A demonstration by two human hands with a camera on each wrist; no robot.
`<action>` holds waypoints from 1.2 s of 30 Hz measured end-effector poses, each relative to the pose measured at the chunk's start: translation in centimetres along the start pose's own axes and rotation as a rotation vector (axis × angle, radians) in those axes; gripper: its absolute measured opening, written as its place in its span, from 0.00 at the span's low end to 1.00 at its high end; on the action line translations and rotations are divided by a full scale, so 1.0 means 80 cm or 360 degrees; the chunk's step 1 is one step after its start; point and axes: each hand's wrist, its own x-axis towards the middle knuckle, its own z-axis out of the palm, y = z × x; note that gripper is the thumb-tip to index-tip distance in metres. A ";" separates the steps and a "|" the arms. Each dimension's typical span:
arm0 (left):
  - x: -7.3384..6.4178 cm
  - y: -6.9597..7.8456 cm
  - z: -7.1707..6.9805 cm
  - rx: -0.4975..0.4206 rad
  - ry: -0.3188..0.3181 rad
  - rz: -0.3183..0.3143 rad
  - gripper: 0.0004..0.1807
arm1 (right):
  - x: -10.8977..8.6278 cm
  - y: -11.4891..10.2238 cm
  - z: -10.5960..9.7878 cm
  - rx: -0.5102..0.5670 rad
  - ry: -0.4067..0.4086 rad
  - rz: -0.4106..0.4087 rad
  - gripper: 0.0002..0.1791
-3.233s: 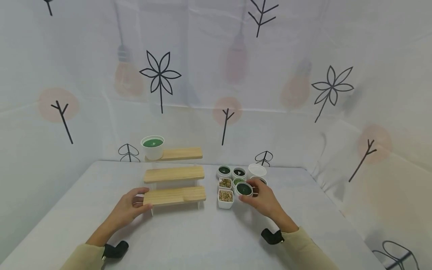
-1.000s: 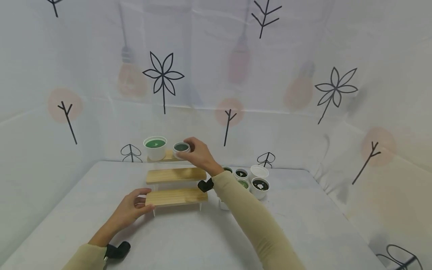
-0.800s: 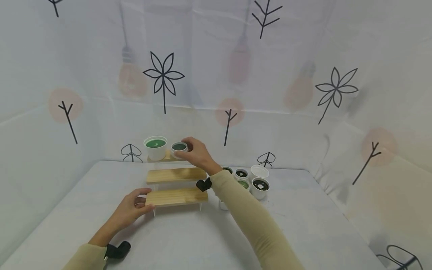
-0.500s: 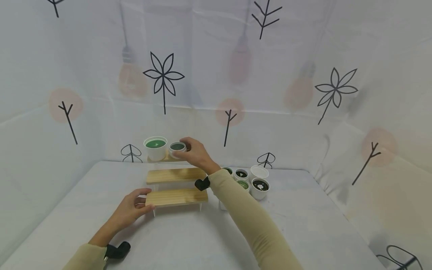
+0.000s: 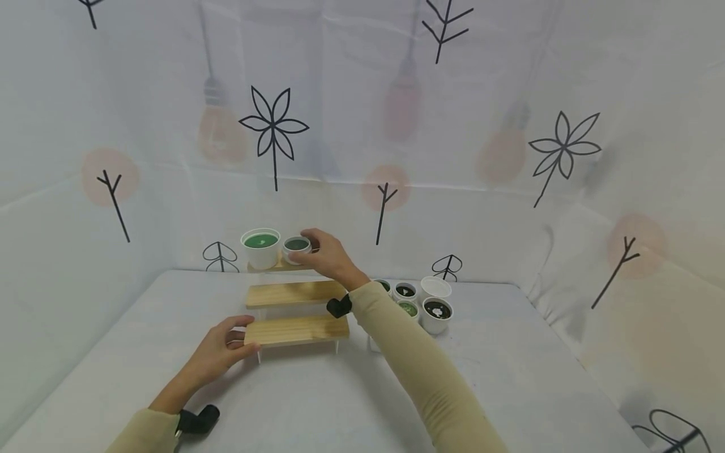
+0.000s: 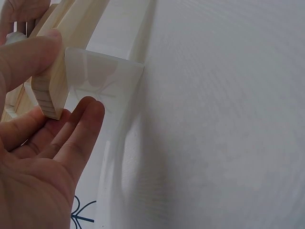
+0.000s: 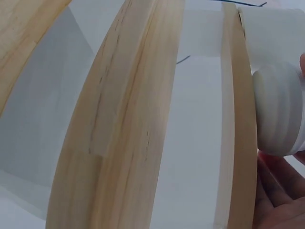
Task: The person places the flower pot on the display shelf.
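A three-tier wooden shelf stand [image 5: 297,330] stands on the table. My left hand [image 5: 218,346] holds the left end of its lowest board, thumb on top and fingers beneath, as the left wrist view shows at the board end [image 6: 52,90]. On the top board, my right hand [image 5: 334,255] grips a small round white pot [image 5: 297,245] with a dark green top by its right side. In the right wrist view the pot [image 7: 276,109] rests on or just over the top board. Close to its left stands a larger white pot [image 5: 262,255] with a bright green top.
Several small white pots, among them a dark-filled pot [image 5: 437,318] and a green-filled pot [image 5: 408,308], stand right of the stand, partly behind the right sleeve [image 5: 419,358]. A pale round piece [image 5: 435,287] is behind them. A printed cloth [image 5: 362,126] hangs at the back.
My right hand has carried the small pot from the group at right to the top board, then slid it slightly left towards the larger pot. The left hand stays on the lowest board.
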 end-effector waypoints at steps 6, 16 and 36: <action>0.000 0.002 0.001 0.0025 -0.0005 -0.0045 0.39 | -0.011 -0.001 -0.007 -0.0029 -0.0025 -0.0012 0.42; -0.001 0.002 0.001 0.0017 -0.0005 -0.0039 0.39 | -0.053 0.018 -0.040 -0.0044 -0.0001 -0.0030 0.40; 0.001 -0.001 0.000 0.0053 -0.0010 -0.0046 0.41 | -0.175 0.064 -0.094 -0.0226 0.0219 -0.0078 0.35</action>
